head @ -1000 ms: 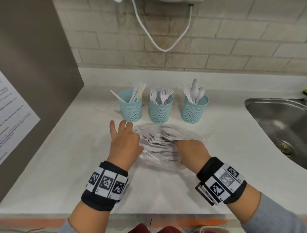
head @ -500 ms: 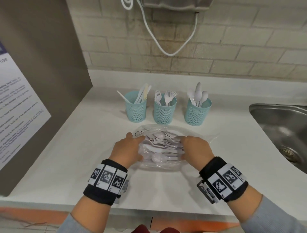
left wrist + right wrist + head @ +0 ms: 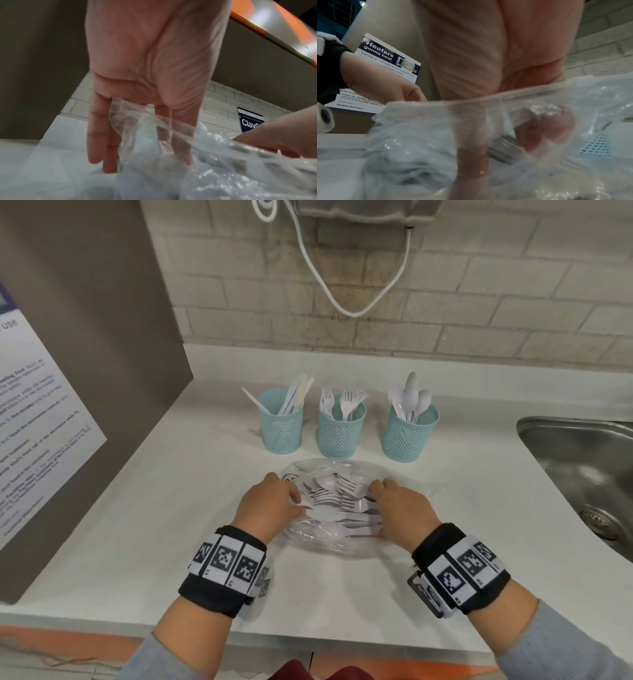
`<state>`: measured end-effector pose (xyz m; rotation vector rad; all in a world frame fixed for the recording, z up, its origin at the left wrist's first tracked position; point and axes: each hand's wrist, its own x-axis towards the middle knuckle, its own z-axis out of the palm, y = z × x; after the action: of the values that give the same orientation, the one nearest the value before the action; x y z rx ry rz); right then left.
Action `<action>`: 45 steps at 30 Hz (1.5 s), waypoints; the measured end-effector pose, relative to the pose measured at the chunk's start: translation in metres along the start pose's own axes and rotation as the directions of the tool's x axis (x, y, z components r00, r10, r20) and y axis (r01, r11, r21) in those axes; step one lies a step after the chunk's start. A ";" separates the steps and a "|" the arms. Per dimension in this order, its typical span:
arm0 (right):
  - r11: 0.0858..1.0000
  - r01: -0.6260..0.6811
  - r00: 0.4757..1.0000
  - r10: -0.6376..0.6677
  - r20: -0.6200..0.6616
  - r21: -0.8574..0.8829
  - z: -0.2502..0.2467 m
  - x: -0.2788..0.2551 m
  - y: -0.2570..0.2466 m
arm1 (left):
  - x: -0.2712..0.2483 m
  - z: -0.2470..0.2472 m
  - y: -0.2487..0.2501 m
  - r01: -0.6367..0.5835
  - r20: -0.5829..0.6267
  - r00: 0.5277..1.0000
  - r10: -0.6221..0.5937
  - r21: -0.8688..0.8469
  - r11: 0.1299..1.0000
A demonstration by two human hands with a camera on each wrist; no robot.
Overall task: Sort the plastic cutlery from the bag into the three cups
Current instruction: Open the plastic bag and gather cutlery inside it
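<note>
The bag (image 3: 337, 510) lies mid-worktop, just in front of the three cups (image 3: 341, 428), well clear of the front edge. The step in hand looks like opening it. The left hand (image 3: 270, 503) pinches the film at its left side; the right hand (image 3: 402, 513) reaches into the mouth, fingers curled, though whether they hold any cutlery (image 3: 337, 498) cannot be told through the blurred plastic. Next, one piece must be drawn out and matched to its cup. The sink (image 3: 582, 474) bounds the right; bare worktop (image 3: 164, 508) lies to the left.
</note>
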<state>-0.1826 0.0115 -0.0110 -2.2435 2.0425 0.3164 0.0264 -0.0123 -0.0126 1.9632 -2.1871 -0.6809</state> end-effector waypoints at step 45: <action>0.972 0.236 0.940 -0.229 0.251 0.002 -0.014 0.004 0.004 | -0.011 0.010 0.004 0.055 0.238 0.970 -0.041 -0.056 0.997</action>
<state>-0.1854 0.0048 0.0022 -2.2952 1.6401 0.5762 0.0201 0.0008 -0.0175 2.0011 -2.2211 -1.0271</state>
